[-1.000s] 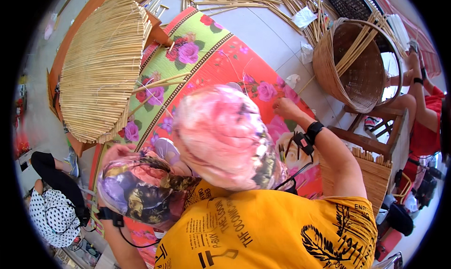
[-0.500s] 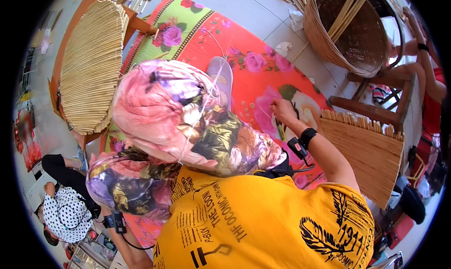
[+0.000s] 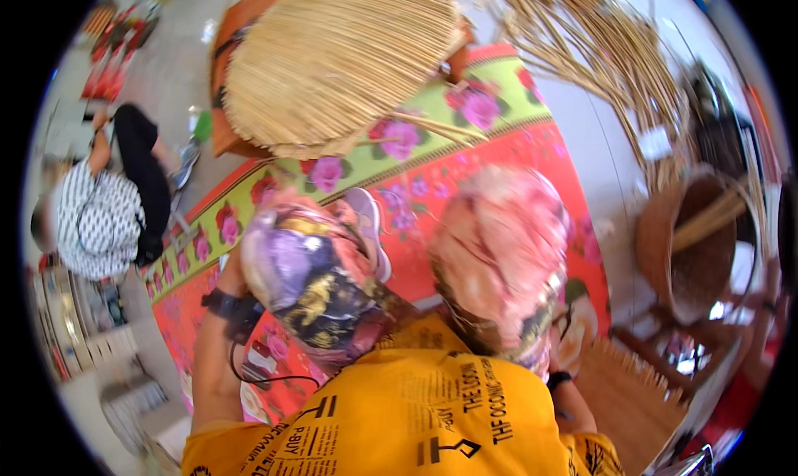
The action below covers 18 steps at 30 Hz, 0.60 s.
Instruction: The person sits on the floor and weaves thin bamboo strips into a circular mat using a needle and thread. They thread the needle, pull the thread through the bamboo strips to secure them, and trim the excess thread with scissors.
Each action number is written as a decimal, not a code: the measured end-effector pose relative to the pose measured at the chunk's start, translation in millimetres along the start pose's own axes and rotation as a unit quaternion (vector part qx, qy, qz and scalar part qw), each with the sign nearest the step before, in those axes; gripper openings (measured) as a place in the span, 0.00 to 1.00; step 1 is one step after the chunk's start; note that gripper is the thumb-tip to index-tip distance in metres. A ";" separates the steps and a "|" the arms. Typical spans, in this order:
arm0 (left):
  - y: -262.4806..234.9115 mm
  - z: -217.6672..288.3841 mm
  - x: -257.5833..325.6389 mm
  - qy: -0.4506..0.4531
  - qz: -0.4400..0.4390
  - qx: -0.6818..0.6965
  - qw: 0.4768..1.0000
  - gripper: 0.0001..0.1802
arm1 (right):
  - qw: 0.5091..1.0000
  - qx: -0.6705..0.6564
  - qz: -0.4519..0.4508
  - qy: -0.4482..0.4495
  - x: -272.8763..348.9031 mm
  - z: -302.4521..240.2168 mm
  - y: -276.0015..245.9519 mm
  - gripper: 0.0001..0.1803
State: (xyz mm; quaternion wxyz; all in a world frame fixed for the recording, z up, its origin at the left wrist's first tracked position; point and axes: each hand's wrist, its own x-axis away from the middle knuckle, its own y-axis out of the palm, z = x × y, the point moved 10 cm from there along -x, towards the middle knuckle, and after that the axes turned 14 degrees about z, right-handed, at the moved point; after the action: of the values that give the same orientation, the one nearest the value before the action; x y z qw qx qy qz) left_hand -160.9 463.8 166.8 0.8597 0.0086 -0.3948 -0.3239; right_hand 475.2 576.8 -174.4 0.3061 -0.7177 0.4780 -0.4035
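The left hand (image 3: 235, 270), above a dark wristwatch (image 3: 221, 303), is raised against the purple floral head cloth (image 3: 307, 285), its fingers hidden, so I cannot tell whether it grips. The right hand is hidden behind the pink head covering (image 3: 499, 251), leaving only its banded wrist (image 3: 559, 381) visible. The woven reed panel (image 3: 332, 56) looks half-made, with loose reeds (image 3: 598, 52) beyond the floral mat (image 3: 465, 168).

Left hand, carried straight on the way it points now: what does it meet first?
The left hand points up at the purple and gold patterned head cloth and seems to touch it already; depth is unclear.
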 end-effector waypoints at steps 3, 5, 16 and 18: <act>33.3 24.5 -4.7 0.105 -0.113 -0.234 0.960 0.21 | 0.954 -0.250 0.053 0.155 -42.2 39.0 -11.9 0.10; 19.1 13.4 -18.3 0.032 -0.110 -0.253 0.961 0.19 | 0.963 -0.226 -0.009 0.147 -102.3 -14.9 -55.3 0.07; 14.1 118.1 -168.5 0.275 0.003 -0.376 0.885 0.10 | 0.954 -0.273 -0.118 -0.020 -320.3 -476.9 -189.3 0.13; 16.5 138.1 -190.6 0.387 0.066 -0.444 0.805 0.12 | 0.935 -0.294 -0.181 -0.083 -314.6 -557.7 -176.0 0.13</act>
State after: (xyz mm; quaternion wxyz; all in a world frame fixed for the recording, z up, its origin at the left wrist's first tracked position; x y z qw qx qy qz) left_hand -337.5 617.6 138.0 0.8703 -0.2758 0.1584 -0.3760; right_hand -2.1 903.0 152.4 0.0417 -0.8808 0.4102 -0.2330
